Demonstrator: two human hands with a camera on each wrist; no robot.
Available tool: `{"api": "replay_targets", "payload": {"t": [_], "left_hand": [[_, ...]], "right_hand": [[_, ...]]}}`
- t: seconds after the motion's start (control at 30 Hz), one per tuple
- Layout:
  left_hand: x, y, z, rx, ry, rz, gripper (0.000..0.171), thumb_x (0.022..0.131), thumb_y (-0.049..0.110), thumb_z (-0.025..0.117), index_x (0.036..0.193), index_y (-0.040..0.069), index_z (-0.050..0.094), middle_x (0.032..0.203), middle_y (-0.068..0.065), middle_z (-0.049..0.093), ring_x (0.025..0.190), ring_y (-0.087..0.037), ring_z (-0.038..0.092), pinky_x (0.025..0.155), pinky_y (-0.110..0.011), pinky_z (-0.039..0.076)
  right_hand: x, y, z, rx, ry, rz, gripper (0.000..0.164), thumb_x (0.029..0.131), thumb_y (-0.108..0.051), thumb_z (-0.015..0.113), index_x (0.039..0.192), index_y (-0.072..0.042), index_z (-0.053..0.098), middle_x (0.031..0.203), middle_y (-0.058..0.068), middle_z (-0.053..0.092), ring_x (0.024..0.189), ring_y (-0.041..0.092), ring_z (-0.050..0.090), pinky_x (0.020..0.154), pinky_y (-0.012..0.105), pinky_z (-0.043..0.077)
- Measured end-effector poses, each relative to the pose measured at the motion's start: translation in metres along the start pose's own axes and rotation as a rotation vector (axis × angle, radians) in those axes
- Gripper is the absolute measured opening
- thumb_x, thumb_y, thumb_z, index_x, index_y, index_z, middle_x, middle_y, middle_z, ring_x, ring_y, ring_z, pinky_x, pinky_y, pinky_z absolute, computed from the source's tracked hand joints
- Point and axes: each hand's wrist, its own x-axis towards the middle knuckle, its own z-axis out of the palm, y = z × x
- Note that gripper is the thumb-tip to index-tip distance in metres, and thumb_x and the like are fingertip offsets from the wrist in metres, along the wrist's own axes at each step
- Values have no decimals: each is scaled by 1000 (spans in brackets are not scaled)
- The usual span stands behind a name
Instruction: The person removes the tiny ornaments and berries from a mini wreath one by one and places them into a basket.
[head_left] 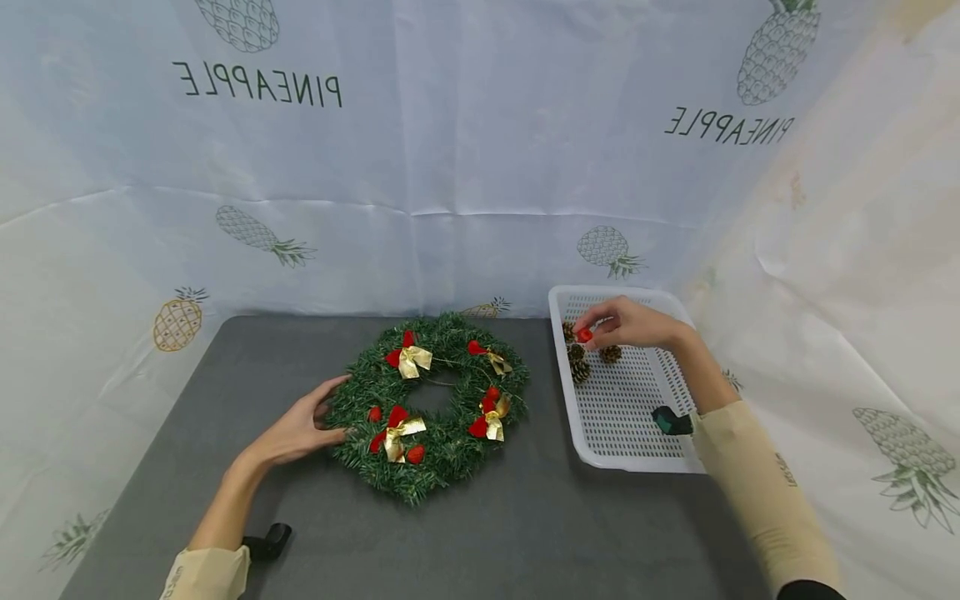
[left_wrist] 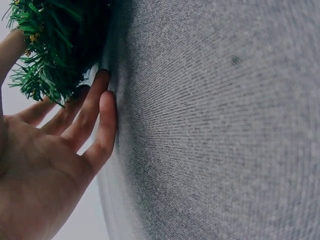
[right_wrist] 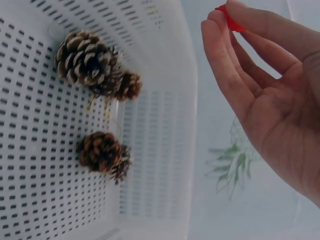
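A green Christmas wreath (head_left: pixel 452 454), trimmed with gold-and-red bows and small red ornaments, lies flat on the grey table. My left hand (head_left: pixel 300 423) holds its left edge, thumb on the upper side and fingers reaching beneath; in the left wrist view those fingers (left_wrist: pixel 92 117) lie along the table under the green tips. Over the white basket (head_left: pixel 577 408), my right hand (head_left: pixel 628 323) pinches a small red ornament (right_wrist: pixel 231 19) between thumb and fingertips. Its exact kind is mostly hidden by the fingers. Several pinecones (right_wrist: pixel 82 57) sit in the basket below that hand.
The basket stands at the table's back right, its perforated wall (right_wrist: pixel 155 150) rising beside the pinecones. A white cloth printed with pineapples (head_left: pixel 450 150) hangs behind the table and on both sides. Grey table surface (head_left: pixel 465 550) extends in front of the wreath.
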Motion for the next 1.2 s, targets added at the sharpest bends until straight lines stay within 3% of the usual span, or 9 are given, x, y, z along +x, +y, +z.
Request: {"api": "replay_targets", "payload": {"t": [0.07, 0.17, 0.3, 0.37, 0.57, 0.8, 0.93, 1.07, 1.2], "left_hand": [[0, 0, 0, -3, -2, -4, 91, 100, 12, 75, 171, -3, 21, 170, -46, 20, 143, -67, 48, 80, -29, 51], [1, 1, 0, -9, -2, -11, 91, 99, 12, 75, 171, -3, 21, 170, -45, 21, 124, -55, 63, 76, -29, 49], [1, 3, 0, -8, -2, -12, 91, 99, 12, 75, 171, -3, 21, 170, -46, 22, 119, -53, 65, 75, -28, 49], [1, 5, 0, -1, -4, -4, 91, 99, 12, 75, 170, -4, 21, 169, -46, 22, 134, -61, 58, 79, -29, 51], [1, 6, 1, -4, -11, 1, 92, 99, 12, 76, 171, -4, 21, 170, -46, 20, 146, -69, 42, 87, -36, 57], [0, 2, 0, -14, -3, -4, 91, 99, 11, 75, 170, -4, 21, 171, -46, 19, 140, -63, 53, 82, -32, 54], [-1, 4, 0, -8, -6, -1, 91, 100, 12, 75, 170, -4, 20, 170, -46, 18, 147, -71, 39, 92, -48, 60], [-1, 6, 0, -11, -10, 0, 91, 100, 11, 75, 170, -5, 20, 170, -46, 18, 147, -73, 33, 102, -67, 56], [-1, 6, 1, -14, -10, 1, 91, 99, 11, 75, 170, -4, 21, 171, -45, 18, 147, -73, 33, 103, -69, 55]], "right_hand": [[-2, 6, -2, -1, 7, 9, 38, 100, -6, 76, 134, 9, 67, 119, 24, 76, 93, 12, 78, 82, 29, 61], [-6, 17, -4, 7, 17, 26, 39, 100, -7, 77, 135, 8, 68, 115, 17, 77, 92, 11, 78, 85, 30, 62], [-12, 29, -5, 15, 35, 62, 42, 99, -6, 78, 136, 9, 67, 119, 24, 76, 95, 17, 79, 88, 30, 62], [-14, 34, -5, 10, 44, 77, 43, 98, -7, 79, 136, 9, 67, 122, 27, 76, 98, 20, 79, 89, 29, 62], [-17, 50, -3, -28, 53, 78, 43, 98, -9, 80, 135, 7, 68, 128, 23, 76, 101, 17, 75, 92, 30, 60], [-17, 63, -2, -8, 34, 104, 38, 97, -8, 80, 131, 4, 70, 124, 23, 74, 102, 18, 73, 92, 30, 59], [-18, 68, -2, 0, 32, 128, 38, 98, -8, 78, 133, 5, 69, 128, 25, 73, 104, 19, 73, 91, 29, 60], [-18, 73, 0, -5, 26, 129, 36, 99, -8, 77, 131, 5, 70, 127, 25, 73, 102, 20, 72, 91, 32, 62], [-18, 77, 3, 12, 2, 143, 35, 99, -7, 76, 131, 6, 69, 125, 25, 73, 102, 22, 74, 94, 37, 64]]}}
